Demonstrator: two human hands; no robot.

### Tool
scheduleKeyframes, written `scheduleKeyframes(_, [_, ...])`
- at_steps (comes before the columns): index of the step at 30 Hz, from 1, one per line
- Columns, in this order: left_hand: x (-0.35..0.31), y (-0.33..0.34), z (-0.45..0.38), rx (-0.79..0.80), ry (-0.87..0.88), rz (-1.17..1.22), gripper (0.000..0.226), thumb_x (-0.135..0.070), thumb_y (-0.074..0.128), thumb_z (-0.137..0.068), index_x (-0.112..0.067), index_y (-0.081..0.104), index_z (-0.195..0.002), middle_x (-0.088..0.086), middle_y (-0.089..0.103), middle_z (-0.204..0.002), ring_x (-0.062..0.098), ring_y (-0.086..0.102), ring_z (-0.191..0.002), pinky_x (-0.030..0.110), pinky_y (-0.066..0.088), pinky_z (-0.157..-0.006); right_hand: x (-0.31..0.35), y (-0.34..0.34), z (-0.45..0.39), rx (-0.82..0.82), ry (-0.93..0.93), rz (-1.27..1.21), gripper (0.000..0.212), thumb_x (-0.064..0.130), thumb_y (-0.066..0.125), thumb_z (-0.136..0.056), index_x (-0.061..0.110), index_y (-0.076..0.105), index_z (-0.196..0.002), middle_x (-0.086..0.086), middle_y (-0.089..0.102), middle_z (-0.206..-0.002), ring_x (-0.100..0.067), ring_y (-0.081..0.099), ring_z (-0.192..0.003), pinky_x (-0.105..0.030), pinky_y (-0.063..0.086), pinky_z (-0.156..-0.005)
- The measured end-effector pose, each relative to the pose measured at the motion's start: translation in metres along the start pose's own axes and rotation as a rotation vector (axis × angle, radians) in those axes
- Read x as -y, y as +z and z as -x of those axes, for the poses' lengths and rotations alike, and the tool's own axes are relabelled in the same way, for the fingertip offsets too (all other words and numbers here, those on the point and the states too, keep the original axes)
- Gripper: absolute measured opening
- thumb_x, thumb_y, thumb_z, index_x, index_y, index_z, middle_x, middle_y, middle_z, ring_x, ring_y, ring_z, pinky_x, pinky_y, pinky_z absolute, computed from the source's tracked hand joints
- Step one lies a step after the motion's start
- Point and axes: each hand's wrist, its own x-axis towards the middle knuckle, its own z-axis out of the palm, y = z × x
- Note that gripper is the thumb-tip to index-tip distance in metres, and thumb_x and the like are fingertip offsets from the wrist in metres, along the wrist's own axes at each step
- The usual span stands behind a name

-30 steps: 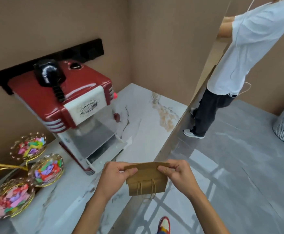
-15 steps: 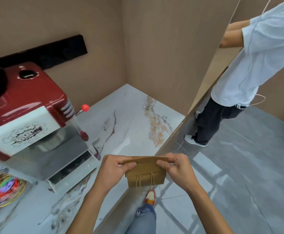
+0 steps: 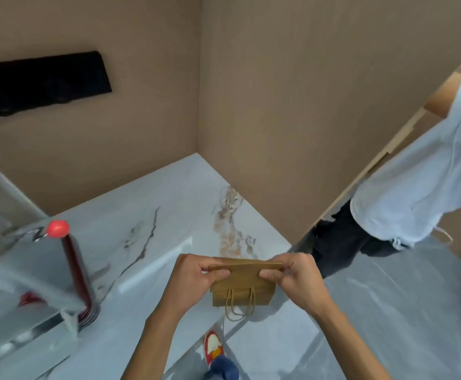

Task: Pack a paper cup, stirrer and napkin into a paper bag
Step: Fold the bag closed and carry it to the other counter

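A small brown paper bag [image 3: 241, 289] hangs flat and folded in front of me, over the front edge of the marble counter [image 3: 169, 204]. Its twine handles dangle below it. My left hand [image 3: 193, 278] pinches the bag's top left edge. My right hand [image 3: 296, 281] pinches the top right edge. Both thumbs lie on the near side of the paper. No cup, stirrer or napkin is in view.
A red and white machine [image 3: 32, 275] with a red knob stands on the counter at the left. Brown walls close the corner behind. A person in a white shirt [image 3: 415, 187] stands on the grey floor at the right. My shoe [image 3: 213, 346] shows below.
The view has swung right, so the machine has slid to the left edge and the candy dishes are gone. Both hands keep the bag in the same grip.
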Motion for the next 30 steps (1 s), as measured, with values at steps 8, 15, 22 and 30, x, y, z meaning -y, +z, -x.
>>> scheduleKeyframes(8, [-0.002, -0.018, -0.061, -0.144, -0.057, -0.07, 0.037, -0.009, 0.082, -0.076, -0.046, 0.076, -0.08, -0.032, 0.073, -0.074, -0.009, 0.07, -0.076, 0.001, 0.047, -0.071, -0.011, 0.006, -0.094, 0.13, -0.06, -0.015, 0.015, 0.029, 0.08, -0.081, 0.019, 0.075, -0.07, 0.004, 0.071, -0.065, -0.013, 0.062, -0.061, -0.036, 0.052, -0.062])
scheduleKeyframes(15, [0.021, -0.028, -0.069, -0.371, -0.222, -0.08, 0.028, -0.013, 0.083, -0.077, -0.04, 0.079, -0.075, -0.022, 0.077, -0.074, -0.003, 0.071, -0.073, 0.008, 0.051, -0.071, -0.002, 0.037, -0.172, 0.311, -0.147, 0.04, 0.023, 0.033, 0.081, -0.079, 0.043, 0.069, -0.062, 0.016, 0.067, -0.062, -0.006, 0.061, -0.063, -0.032, 0.053, -0.062])
scheduleKeyframes(22, [0.035, -0.046, -0.086, -0.539, -0.36, -0.157, 0.011, -0.011, 0.081, -0.078, -0.021, 0.081, -0.076, -0.036, 0.066, -0.06, -0.012, 0.064, -0.065, 0.0, 0.042, -0.065, 0.006, 0.079, -0.245, 0.513, -0.304, 0.065, 0.025, 0.039, 0.082, -0.074, 0.021, 0.068, -0.065, 0.005, 0.06, -0.052, -0.014, 0.056, -0.052, -0.032, 0.048, -0.055])
scheduleKeyframes(30, [0.057, -0.044, -0.11, -0.65, -0.493, -0.21, 0.015, -0.012, 0.079, -0.081, -0.025, 0.082, -0.086, -0.024, 0.071, -0.07, -0.005, 0.067, -0.071, 0.004, 0.047, -0.069, 0.006, 0.109, -0.292, 0.597, -0.34, 0.149, 0.026, 0.044, 0.081, -0.074, 0.023, 0.069, -0.066, 0.001, 0.066, -0.057, -0.015, 0.064, -0.058, -0.035, 0.053, -0.056])
